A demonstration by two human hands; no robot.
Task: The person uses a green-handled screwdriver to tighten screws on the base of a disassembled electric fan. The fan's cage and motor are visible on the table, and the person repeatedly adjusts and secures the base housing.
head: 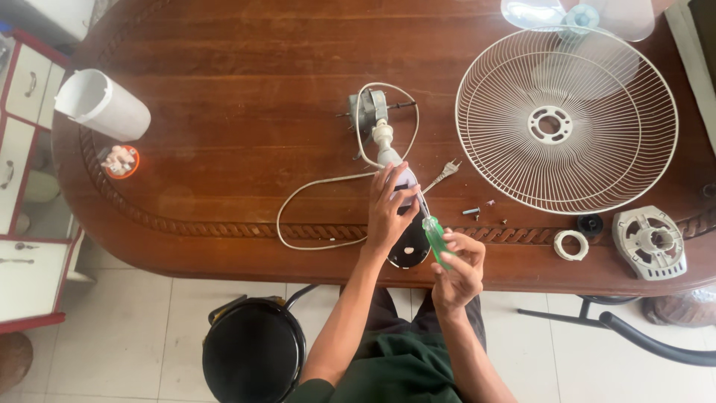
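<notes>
My left hand (388, 210) grips the grey-white stand neck of a taken-apart fan (389, 153), pressing it against the wooden table near the front edge. Its round black base (409, 250) pokes out under my palm. My right hand (459, 270) holds a green-handled screwdriver (435, 235), its shaft angled up and left into the fan part beside my left fingers. The fan motor (368, 112) lies just beyond, with a white power cord (313, 186) looping left and its plug (445, 173) lying to the right.
A white wire fan guard (567, 119) lies at the right, with clear fan blades (578, 16) behind it. Loose screws (477, 213), a black knob (591, 224), a white ring (571, 244) and a grey housing (650, 242) sit nearby. A white tube (101, 104) lies far left. A black stool (253, 349) stands below.
</notes>
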